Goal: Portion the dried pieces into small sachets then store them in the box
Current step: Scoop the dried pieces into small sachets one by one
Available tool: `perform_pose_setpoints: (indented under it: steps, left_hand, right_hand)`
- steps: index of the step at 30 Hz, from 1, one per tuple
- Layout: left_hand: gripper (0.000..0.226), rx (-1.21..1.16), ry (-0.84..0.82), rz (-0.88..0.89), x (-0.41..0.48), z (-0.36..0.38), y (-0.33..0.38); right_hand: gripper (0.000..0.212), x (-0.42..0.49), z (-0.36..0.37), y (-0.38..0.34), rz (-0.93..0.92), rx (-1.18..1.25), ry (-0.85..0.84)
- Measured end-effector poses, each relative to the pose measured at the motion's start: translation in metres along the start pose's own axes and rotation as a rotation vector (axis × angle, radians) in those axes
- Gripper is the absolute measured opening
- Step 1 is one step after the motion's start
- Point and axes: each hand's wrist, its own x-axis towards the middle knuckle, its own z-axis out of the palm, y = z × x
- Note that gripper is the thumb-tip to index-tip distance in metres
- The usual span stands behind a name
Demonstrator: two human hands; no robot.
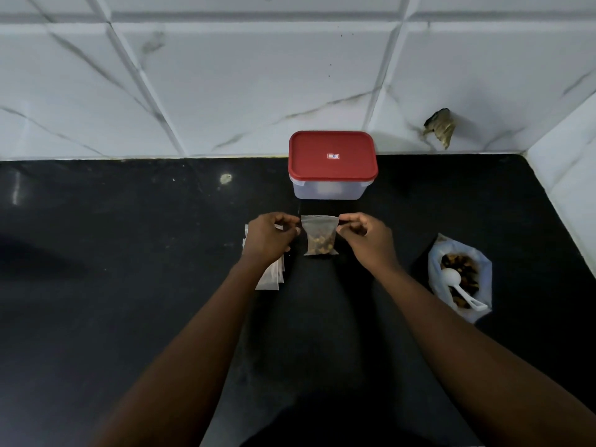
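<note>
A small clear sachet (320,235) with brown dried pieces in its lower half stands upright above the black counter. My left hand (269,238) pinches its top left corner and my right hand (367,235) pinches its top right corner. Behind it stands a clear plastic box (329,188) with a red lid (332,156) closed on it. To the right, an open plastic bag (459,279) holds more dried pieces with a white scoop (456,285) lying in it. A stack of flat empty sachets (271,277) lies under my left wrist.
The black counter (129,253) runs up to a white marble-tiled wall (225,91) at the back and on the right. A dark torn patch (440,125) marks the wall near the right corner.
</note>
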Motion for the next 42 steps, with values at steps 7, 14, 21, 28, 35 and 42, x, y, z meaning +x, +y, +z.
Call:
perform_pose_setpoints:
  steps: [7, 14, 21, 28, 35, 42]
  left_hand:
    - [0.019, 0.146, 0.138, 0.006, -0.029, -0.025, -0.017]
    - [0.031, 0.239, 0.274, -0.060, -0.046, -0.037, -0.042]
    - [0.036, 0.190, 0.300, -0.173, -0.046, -0.035, -0.055]
    - [0.032, 0.085, 0.322, -0.228, -0.048, -0.034, -0.056]
    - [0.027, -0.114, 0.375, -0.263, -0.048, -0.035, -0.049]
    - [0.045, -0.216, 0.237, -0.188, -0.046, -0.023, -0.034]
  right_hand:
    - [0.025, -0.032, 0.021, -0.017, -0.085, 0.017, 0.043]
    - [0.015, -0.044, 0.063, -0.028, -0.056, -0.101, -0.207]
    - [0.027, -0.042, 0.103, -0.028, 0.067, -0.123, -0.256]
    - [0.022, -0.042, 0.108, -0.031, 0.117, -0.098, -0.241]
    - [0.020, -0.043, 0.101, -0.040, 0.259, 0.151, -0.182]
    - [0.035, -0.040, 0.071, -0.042, 0.233, 0.319, -0.203]
